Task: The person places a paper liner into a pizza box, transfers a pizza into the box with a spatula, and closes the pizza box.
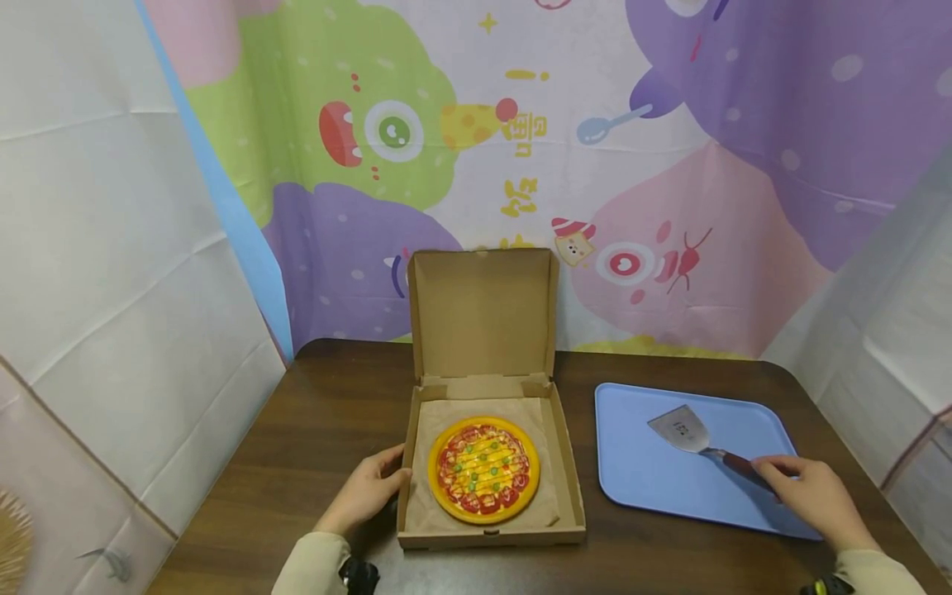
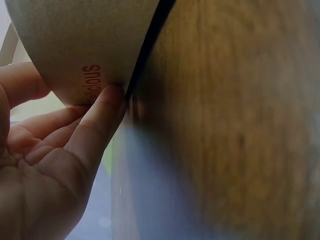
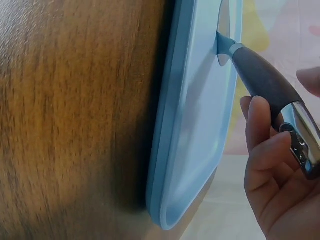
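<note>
A pizza (image 1: pixel 483 469) with a yellow crust, red slices and green bits lies on brown paper in a cardboard box (image 1: pixel 485 539) with its lid raised. At the box's left wall is my left hand (image 1: pixel 364 494); in the left wrist view its fingers (image 2: pixel 102 107) lie fairly straight against the printed outer side. My right hand (image 1: pixel 814 496) holds a spatula (image 1: pixel 732 463) by its dark handle, and its metal blade points to the left above the blue tray (image 1: pixel 617 487). In the right wrist view, curled fingers (image 3: pixel 270 155) hold the metal-capped handle end.
The dark wooden table (image 1: pixel 312 454) has rounded back corners. Behind it hangs a cartoon-printed cloth (image 1: pixel 506 314), close to the box's raised lid. Pale cloth walls (image 1: pixel 149 207) flank both sides. The tray sits to the right of the box.
</note>
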`<state>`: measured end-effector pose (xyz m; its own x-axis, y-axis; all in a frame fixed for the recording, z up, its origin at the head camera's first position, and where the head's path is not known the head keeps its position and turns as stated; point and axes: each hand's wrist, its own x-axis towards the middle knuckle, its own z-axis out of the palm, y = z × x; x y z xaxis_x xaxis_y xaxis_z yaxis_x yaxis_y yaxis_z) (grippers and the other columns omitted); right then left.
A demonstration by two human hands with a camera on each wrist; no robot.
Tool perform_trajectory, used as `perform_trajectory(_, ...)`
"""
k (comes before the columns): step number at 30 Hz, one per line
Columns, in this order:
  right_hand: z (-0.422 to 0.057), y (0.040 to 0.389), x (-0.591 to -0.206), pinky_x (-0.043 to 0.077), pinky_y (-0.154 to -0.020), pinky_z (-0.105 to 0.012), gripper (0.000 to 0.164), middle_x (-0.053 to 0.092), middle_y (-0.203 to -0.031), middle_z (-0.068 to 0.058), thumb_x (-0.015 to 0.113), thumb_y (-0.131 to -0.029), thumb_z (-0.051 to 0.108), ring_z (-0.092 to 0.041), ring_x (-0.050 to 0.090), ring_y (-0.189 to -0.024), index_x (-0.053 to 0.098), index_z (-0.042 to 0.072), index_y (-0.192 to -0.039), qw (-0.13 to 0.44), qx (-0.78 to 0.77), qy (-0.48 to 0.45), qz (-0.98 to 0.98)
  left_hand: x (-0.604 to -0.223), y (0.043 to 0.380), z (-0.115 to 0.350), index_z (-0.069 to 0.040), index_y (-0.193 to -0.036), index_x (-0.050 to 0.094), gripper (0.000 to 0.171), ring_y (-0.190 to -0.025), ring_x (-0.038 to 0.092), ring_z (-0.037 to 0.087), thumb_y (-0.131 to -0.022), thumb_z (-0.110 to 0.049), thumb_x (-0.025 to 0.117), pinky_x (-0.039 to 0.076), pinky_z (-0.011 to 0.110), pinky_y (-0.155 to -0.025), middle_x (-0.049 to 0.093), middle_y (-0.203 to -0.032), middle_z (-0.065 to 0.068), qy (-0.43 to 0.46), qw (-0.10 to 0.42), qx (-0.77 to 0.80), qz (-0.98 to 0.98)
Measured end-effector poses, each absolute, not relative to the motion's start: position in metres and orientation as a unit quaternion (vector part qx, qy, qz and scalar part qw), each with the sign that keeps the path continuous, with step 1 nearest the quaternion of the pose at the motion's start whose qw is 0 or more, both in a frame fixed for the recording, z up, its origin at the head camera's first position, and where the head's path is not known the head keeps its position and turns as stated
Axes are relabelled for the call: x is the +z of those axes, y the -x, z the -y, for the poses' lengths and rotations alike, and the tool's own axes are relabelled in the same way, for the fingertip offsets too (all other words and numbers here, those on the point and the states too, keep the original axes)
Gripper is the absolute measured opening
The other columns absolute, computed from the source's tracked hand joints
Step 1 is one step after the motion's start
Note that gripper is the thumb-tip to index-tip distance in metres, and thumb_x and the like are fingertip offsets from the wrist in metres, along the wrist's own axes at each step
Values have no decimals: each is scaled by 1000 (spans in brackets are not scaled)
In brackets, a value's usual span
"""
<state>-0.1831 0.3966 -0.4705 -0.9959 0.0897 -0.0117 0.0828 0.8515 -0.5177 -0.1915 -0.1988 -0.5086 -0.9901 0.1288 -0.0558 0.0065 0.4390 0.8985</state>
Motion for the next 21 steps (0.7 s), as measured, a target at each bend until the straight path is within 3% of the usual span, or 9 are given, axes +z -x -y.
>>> perform_trajectory(6, -396, 181, -469, 42, -59, -27, 51, 74, -71, -8, 55, -97, 36, -7, 62, -61, 66, -10, -115, 30, 261, 52, 963, -508, 192, 199, 10, -138, 48, 48, -119, 60, 36, -95, -6, 59, 49, 49, -99, 58, -132, 29, -40, 64, 532, -843)
perform_trajectory(11, -397, 180, -465, 43, -61, -31, 50, 74, -70, -8, 55, -97, 36, -15, 64, -68, 65, -10, -115, 42, 251, 59, 965, -506, 192, 200, 10, -139, 47, 48, -120, 59, 36, -95, -6, 59, 48, 48, -100, 57, -133, 29, -47, 68, 531, -843)
perform_trajectory(16, -399, 180, -463, 45, -62, -35, 48, 74, -81, -19, 55, -97, 35, -25, 65, -76, 67, -10, -113, 54, 236, 61, 968, -504, 191, 202, 12, -138, 46, 48, -122, 58, 38, -96, -7, 58, 48, 49, -100, 56, -134, 31, -64, 71, 528, -844)
perform_trajectory(21, -399, 181, -461, 49, -68, -50, 45, 68, -102, -33, 55, -97, 33, -47, 65, -90, 69, -7, -110, 73, 231, 66, 968, -504, 191, 202, 11, -138, 48, 48, -123, 57, 38, -95, -8, 59, 46, 51, -102, 56, -135, 29, -60, 71, 523, -847)
